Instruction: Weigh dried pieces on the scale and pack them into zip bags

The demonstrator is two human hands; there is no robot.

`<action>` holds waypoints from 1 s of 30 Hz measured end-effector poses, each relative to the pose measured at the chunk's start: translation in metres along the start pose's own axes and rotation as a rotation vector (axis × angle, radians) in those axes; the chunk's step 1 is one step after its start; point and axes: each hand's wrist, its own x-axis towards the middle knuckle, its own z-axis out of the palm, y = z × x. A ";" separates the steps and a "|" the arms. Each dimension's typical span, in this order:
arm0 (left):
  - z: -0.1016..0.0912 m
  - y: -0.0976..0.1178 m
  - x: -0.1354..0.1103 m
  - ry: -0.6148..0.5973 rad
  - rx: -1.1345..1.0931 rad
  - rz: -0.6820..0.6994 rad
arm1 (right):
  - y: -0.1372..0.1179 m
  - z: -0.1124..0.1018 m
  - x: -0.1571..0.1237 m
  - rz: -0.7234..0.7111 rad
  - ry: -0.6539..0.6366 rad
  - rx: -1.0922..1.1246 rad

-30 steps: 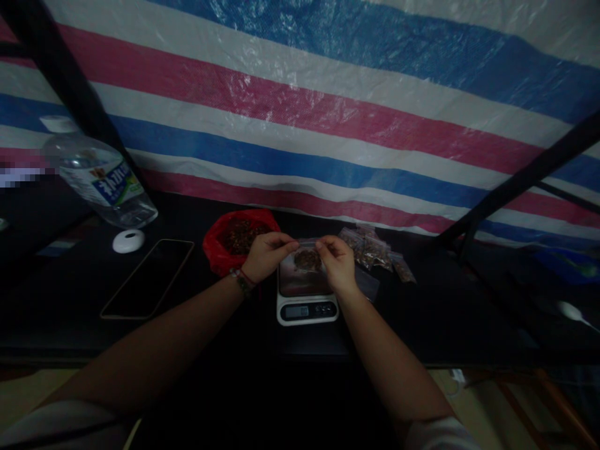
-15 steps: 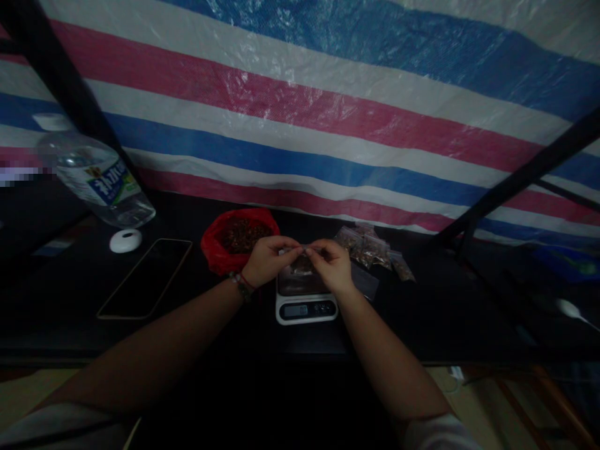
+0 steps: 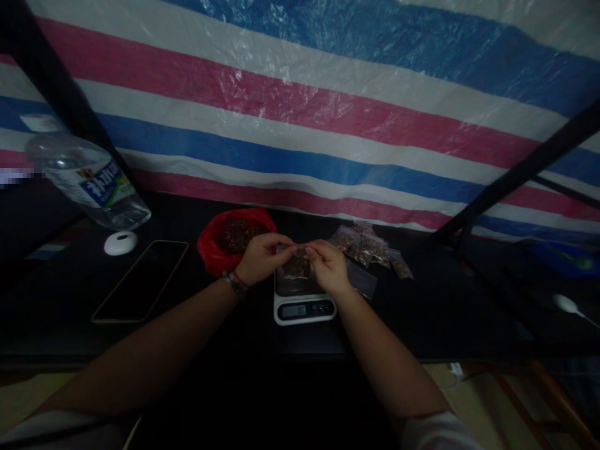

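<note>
A clear, glossy plastic pouch (image 3: 296,265) is held above the scale (image 3: 304,307), whose white casing looks smooth. Behind the scale, crinkled woven-plastic tarp (image 3: 300,112) is seen.

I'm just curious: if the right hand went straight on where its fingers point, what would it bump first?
Probably the left hand, pinching the same small bag as the right hand; depth is hard to judge.
</note>
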 end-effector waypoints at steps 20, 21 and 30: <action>-0.003 -0.014 0.007 0.150 -0.193 -0.123 | 0.021 -0.002 0.005 0.128 -0.107 0.059; -0.003 -0.013 0.006 0.143 -0.174 -0.114 | 0.020 -0.002 0.005 0.123 -0.117 0.074; -0.026 -0.022 0.013 0.035 0.226 0.101 | 0.035 -0.029 0.016 0.262 0.222 0.195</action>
